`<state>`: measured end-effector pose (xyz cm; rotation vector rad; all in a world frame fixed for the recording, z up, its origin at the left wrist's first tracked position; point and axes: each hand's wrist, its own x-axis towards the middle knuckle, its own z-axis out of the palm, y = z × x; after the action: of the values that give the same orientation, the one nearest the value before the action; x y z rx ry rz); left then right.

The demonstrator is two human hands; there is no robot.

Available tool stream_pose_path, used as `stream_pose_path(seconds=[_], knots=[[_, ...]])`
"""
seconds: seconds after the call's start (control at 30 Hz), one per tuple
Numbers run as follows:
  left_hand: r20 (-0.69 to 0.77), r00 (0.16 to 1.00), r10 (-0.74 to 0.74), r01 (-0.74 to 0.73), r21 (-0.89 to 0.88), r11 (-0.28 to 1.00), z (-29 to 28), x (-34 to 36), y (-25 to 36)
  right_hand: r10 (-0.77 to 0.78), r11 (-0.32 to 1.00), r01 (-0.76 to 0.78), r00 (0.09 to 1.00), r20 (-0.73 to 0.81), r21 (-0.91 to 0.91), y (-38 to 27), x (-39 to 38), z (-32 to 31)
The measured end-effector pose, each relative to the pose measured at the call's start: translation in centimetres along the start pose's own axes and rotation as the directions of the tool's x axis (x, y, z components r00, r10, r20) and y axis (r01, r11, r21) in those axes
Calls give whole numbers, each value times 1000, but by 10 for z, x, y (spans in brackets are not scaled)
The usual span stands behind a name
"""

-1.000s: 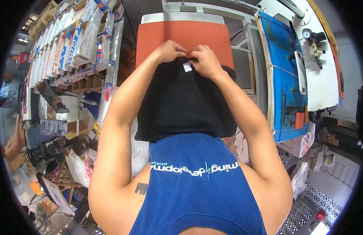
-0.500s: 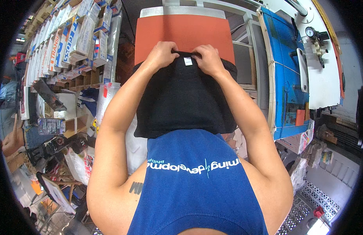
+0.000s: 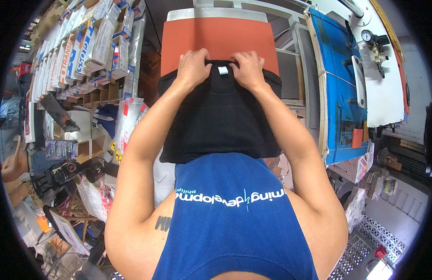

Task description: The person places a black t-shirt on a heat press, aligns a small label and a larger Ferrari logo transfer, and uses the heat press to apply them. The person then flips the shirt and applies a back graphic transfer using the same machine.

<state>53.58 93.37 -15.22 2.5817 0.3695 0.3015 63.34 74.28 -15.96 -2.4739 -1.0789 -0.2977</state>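
Observation:
A black T-shirt [image 3: 218, 122] lies over an orange-red flat pad [image 3: 218, 38], its neckline toward the far end and its lower part reaching back to my body. Inside the collar shows a small white label [image 3: 223, 70]. My left hand [image 3: 193, 68] pinches the collar to the left of the label, thumb against the cloth. On the other side of the label, my right hand [image 3: 248, 70] grips the collar the same way. The shirt's shoulders spread out past both sides of the pad.
Long boxed rolls [image 3: 97, 44] fill a rack at the left. To the right stands a blue panel [image 3: 339, 84] beside a white machine body [image 3: 388, 102] with a pressure gauge [image 3: 366, 35]. Another person's hand [image 3: 15, 167] shows at the far left edge.
Both hands keep hold of the collar; their fingers have shifted slightly and the neckline is spread a little flatter. The label has risen slightly in view.

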Motion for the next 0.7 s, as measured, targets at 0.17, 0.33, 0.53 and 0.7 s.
stream_pose_path(seconds=[0.17,0.33,0.53,0.7], knots=[[27,959,282,-283,104,953,6,-24,-5,-109,994,110,992,-56,4,-7,-31,-1],[-137,942,306,-280,177,943,18,-45,-10,-189,982,191,979,-74,15,-12,-59,3],[-72,978,194,-186,112,976,16,-46,-10,-302,947,304,953,-41,105,-51,-48,17],[-420,902,104,-218,-233,948,-43,-88,-29,-112,991,119,989,96,-69,-70,-52,20]])
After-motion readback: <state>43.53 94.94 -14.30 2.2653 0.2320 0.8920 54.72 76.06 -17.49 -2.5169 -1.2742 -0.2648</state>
